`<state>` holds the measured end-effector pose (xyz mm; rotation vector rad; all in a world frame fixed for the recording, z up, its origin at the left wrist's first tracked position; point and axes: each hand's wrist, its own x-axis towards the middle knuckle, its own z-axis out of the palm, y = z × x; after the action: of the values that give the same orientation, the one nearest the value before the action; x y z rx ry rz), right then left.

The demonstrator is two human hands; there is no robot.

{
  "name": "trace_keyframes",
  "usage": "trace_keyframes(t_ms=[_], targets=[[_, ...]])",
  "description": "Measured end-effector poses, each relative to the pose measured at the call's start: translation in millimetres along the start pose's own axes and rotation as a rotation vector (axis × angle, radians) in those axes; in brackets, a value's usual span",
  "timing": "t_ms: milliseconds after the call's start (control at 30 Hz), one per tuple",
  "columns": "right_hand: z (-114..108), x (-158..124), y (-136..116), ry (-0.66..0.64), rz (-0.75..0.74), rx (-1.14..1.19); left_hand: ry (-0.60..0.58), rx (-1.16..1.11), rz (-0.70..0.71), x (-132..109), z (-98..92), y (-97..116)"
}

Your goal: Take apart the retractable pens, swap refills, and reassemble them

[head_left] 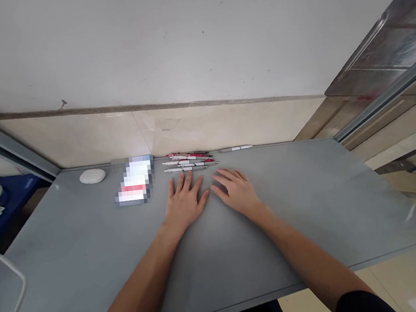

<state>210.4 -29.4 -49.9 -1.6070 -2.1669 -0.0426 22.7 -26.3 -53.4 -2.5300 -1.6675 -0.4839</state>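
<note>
My left hand [185, 201] lies palm down on the grey table, fingers spread, holding nothing. Its fingertips are close to the near edge of a loose group of pens [190, 164], some white and some red, lying sideways by the wall. Beside it my right hand [235, 189] rests on the tabletop with its fingers stretched out and a small gap between the two thumbs. Past the right fingertips, a single white and grey pen [235, 148] lies against the back edge, apart from the group.
A pixelated flat item with a bright face [134, 180] lies left of the pens. Farther left sits a white rounded case [92, 176]. A white cable [19, 282] curves over the near left part of the grey table [311, 204]. A wall [204, 126] bounds the back.
</note>
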Motion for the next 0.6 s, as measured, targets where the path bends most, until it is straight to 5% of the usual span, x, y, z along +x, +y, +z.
trace_keyframes(t_ms=[600], targets=[[7.5,-9.6,-2.5,-0.019,-0.022,-0.014,0.045,0.035,0.038,8.8,-5.8,0.1]])
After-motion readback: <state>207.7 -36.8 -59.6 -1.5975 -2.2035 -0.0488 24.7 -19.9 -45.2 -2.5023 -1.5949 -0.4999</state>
